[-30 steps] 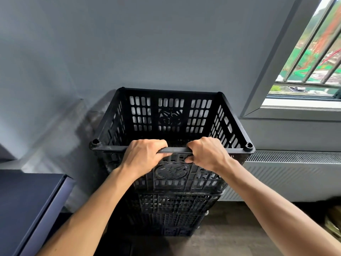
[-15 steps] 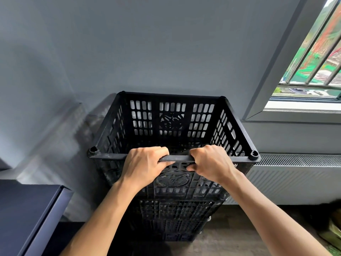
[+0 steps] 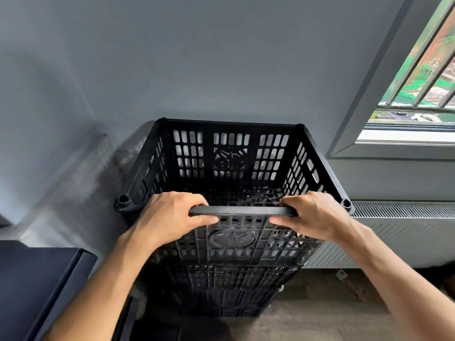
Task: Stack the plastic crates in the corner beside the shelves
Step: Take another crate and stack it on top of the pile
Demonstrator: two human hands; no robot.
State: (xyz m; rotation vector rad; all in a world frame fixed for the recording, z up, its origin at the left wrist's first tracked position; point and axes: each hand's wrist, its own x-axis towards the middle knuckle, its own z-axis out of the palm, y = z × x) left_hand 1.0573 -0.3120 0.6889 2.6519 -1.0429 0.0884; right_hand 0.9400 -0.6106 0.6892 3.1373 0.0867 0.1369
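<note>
A black slotted plastic crate [image 3: 231, 153] stands on top of a stack of similar black crates [image 3: 229, 289] against the grey wall. Its inside looks empty. My left hand [image 3: 170, 217] grips the near rim left of centre, fingers curled over the edge and thumb underneath. My right hand [image 3: 317, 215] grips the same rim to the right, also wrapped over it. A stretch of bare rim shows between the two hands. The lower crates are partly hidden by my forearms.
A dark blue cabinet top [image 3: 32, 286] sits at the lower left, close to the stack. A white radiator [image 3: 403, 232] runs along the wall on the right, under a barred window [image 3: 423, 77]. Brown floor [image 3: 307, 313] shows beside the stack.
My hands have slid apart along the near rim, leaving a wider gap between them. The top crate sits a little lower in view and nearer to me.
</note>
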